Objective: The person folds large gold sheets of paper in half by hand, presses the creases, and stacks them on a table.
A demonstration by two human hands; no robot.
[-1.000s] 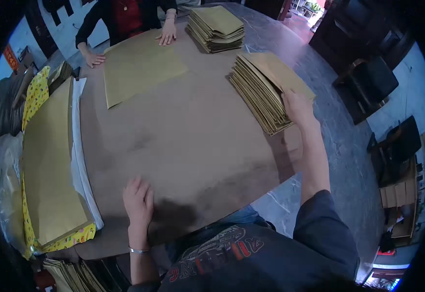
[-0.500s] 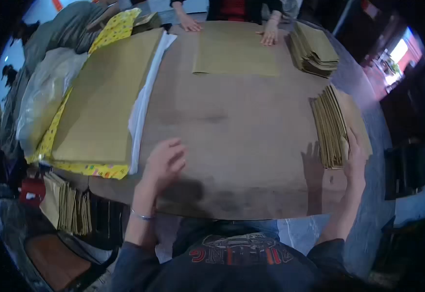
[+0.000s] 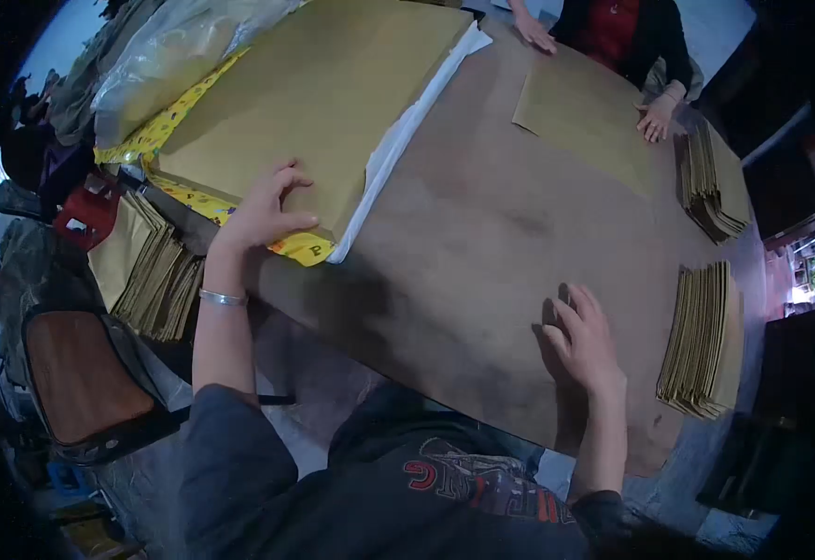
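My left hand (image 3: 266, 207), a bangle on its wrist, is over the near edge of a pile of large brown kraft paper sheets (image 3: 305, 103). Its fingers are apart and nothing is in them. The pile lies on yellow printed wrapping (image 3: 172, 135), with a white sheet edge (image 3: 406, 131) along its right side. Low over the brown tabletop (image 3: 463, 271), my right hand (image 3: 583, 338) is open with fingers spread. To its right stands a bundle of folded brown paper (image 3: 697, 341), apart from the hand.
Across the table a person's two hands (image 3: 655, 117) rest by a brown paper sheet (image 3: 580, 117). Another folded-paper bundle (image 3: 711, 182) sits at the far right. Folded paper (image 3: 160, 271) and a brown-backed chair (image 3: 85, 373) are at lower left. Clear plastic (image 3: 169, 65) lies behind the pile.
My right hand has let go of the folded-paper bundle and come back over the table. My left hand has moved left onto the sheet pile. The view has turned left.
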